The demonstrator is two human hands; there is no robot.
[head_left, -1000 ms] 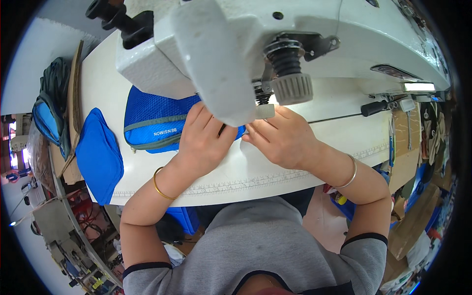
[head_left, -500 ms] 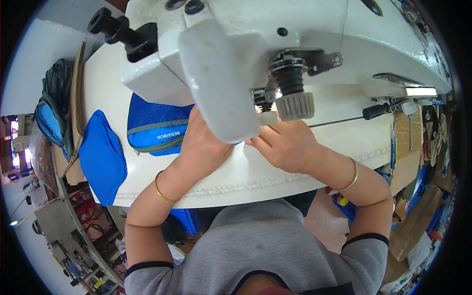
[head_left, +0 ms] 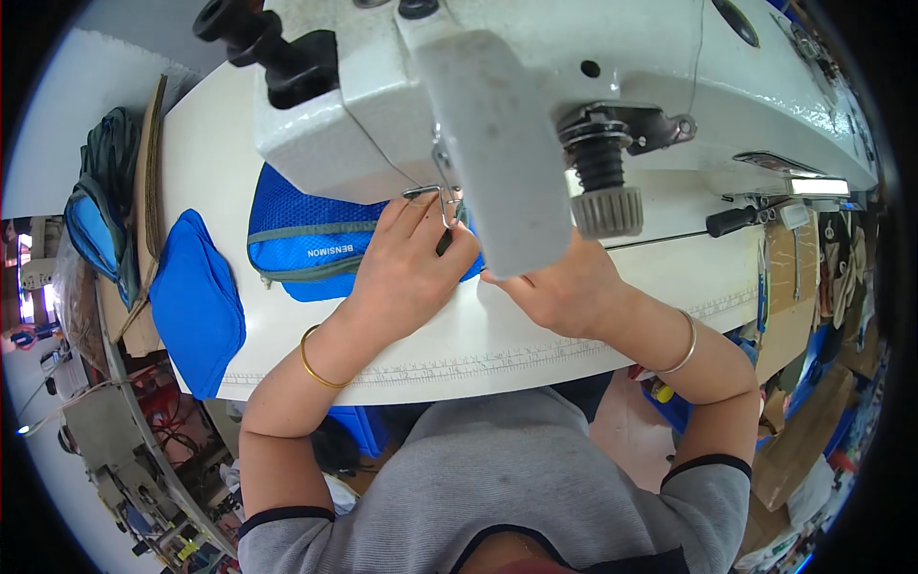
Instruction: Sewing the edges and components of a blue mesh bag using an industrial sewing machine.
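Observation:
A white sewing machine (head_left: 316, 153) hangs over my hands, with its needle bar and a wire guide near the middle of the view. Under it lies a blue mesh pouch (head_left: 296, 230) with grey-green zipper edging. My left hand (head_left: 406, 263) is closed on the pouch's right part, fingers bent beneath the machine head. My right hand (head_left: 564, 287) is at the pouch's right edge, fingers bent and partly hidden behind the machine's white front piece; what its fingertips hold is hard to make out. A stack of blue fabric pieces (head_left: 196, 306) lies left of the pouch.
A white table (head_left: 478, 364) with a printed scale along its front bears the machine. A dark bag with blue lining (head_left: 100, 220) and cardboard stand at left. A black-handled screwdriver (head_left: 732, 220) lies at right. Shelving, blue bins and fabric scraps surround the table.
The machine's front piece sits farther right in the view, uncovering the wire guide and more of my left fingers. My right fingers are more hidden. The pouch stays about in place.

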